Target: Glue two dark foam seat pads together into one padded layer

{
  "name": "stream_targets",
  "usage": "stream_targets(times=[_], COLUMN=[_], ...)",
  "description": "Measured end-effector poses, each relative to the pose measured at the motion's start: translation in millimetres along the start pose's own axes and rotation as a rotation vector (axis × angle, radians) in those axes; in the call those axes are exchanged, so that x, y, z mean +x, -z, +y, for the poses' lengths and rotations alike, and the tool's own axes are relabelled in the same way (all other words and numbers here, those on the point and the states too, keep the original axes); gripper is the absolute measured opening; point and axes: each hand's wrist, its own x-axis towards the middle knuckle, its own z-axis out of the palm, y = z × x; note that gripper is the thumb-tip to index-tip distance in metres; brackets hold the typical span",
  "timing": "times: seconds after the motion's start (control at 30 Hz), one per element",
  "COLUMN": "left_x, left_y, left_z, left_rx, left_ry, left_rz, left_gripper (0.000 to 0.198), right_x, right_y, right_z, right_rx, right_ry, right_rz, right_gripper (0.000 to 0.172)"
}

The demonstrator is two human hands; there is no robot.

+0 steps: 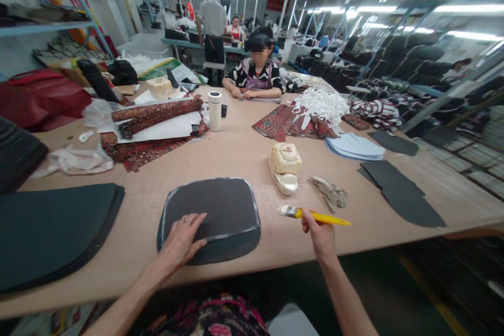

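Observation:
A dark grey panel (224, 202) with a whitish line of glue along its edge lies on a slightly larger dark panel (236, 247) near the table's front edge. My left hand (183, 236) rests on the panel's lower left part, fingers spread. To the right, my right hand (318, 232) grips a yellow-handled paintbrush (325, 218) whose bristles, coated white, point left just above or on the table; I cannot tell which. Beyond the brush stands a cream, glue-crusted container (285, 160). A crumpled brownish rag (331, 194) lies right of it.
A stack of dark panels (51, 231) lies at left, and loose dark pieces (405, 194) at right. Patterned red fabric (153, 152), a white bottle (214, 111), white strips (321, 106) and light blue pieces (354, 146) lie farther back. A co-worker (255, 71) sits opposite.

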Motion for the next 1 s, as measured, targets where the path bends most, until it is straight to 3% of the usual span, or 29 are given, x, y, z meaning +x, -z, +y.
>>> stream_targets(times=[0.07, 0.13, 0.3, 0.43, 0.57, 0.7, 0.87, 1.0], left_x=[5.5, 9.1, 7.1, 2.5, 9.1, 23.8, 36.0, 34.6], left_y=[-10.6, -17.6, -22.1, -26.7, -17.1, 25.1, 114.9, 184.8], left_z=[21.0, 28.5, 16.8, 15.6, 22.0, 20.1, 16.3, 25.1], left_rx=[0.05, 0.077, 0.026, -0.063, -0.155, -0.164, -0.134, -0.04], left_ry=[0.001, 0.021, -0.002, 0.017, 0.043, 0.015, -0.023, -0.165], left_rz=[-0.065, -0.091, -0.072, 0.058, 0.243, 0.35, 0.493, 0.587], left_gripper=[0.065, 0.067, 0.061, 0.068, 0.046, 0.027, 0.013, 0.004], right_x=[-4.1, -8.0, -14.1, -12.2, -2.2, 9.1, 25.9, 39.2], right_y=[1.5, 3.9, 23.1, 27.5, 12.8, -3.7, -25.7, -53.4], right_z=[-2.1, -1.8, 3.6, 10.9, 15.8, 10.5, -12.1, -46.0], right_rx=[0.072, 0.098, 0.155, 0.229, 0.235, 0.021, -0.201, -0.268], right_ry=[0.011, 0.008, -0.023, -0.043, 0.078, 0.225, 0.391, 0.724], right_rz=[-0.032, -0.058, -0.106, -0.249, -0.23, -0.198, -0.181, -0.177], right_gripper=[0.045, 0.045, 0.047, 0.051, 0.043, 0.041, 0.055, 0.057])
